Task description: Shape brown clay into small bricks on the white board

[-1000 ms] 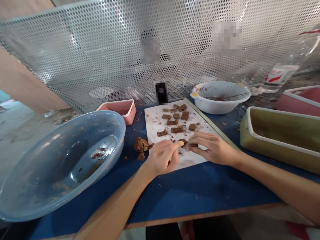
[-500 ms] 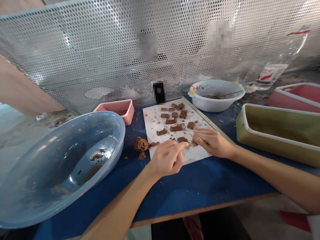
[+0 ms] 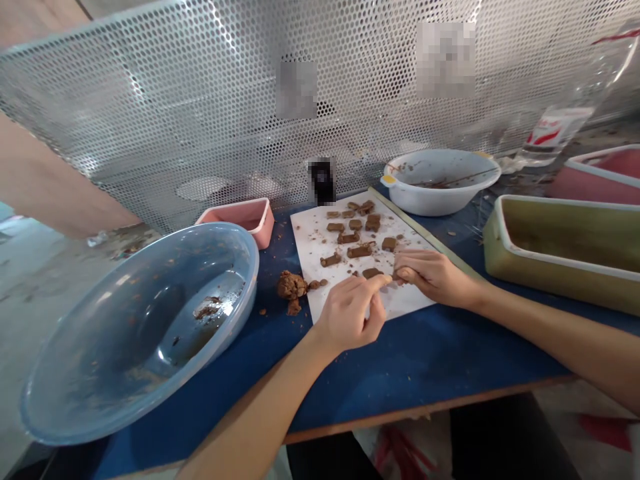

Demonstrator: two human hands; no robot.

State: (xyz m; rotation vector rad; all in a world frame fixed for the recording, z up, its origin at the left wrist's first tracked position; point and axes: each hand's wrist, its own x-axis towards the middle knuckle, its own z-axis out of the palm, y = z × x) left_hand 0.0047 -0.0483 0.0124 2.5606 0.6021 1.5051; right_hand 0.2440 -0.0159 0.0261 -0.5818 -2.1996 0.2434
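On the white paper (image 3: 305,233), work narrows to one spot

Nearest me, my left hand (image 3: 353,313) curls loosely, index finger stretched out, gripping nothing I can see. That finger now reaches past the near clay block (image 3: 371,273) to my right hand's (image 3: 435,277) fingertips. Those were parted around clay a second ago; now they're bunched, and I cannot tell whether they hold any. Both hands seem busy together. Beyond, shaped clay pieces (image 3: 360,251) lie in rough rows.

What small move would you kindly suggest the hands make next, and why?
Perhaps draw the left hand back slightly, because its outstretched index finger partly covers the nearest brown block in this view and reaches close to the right hand.
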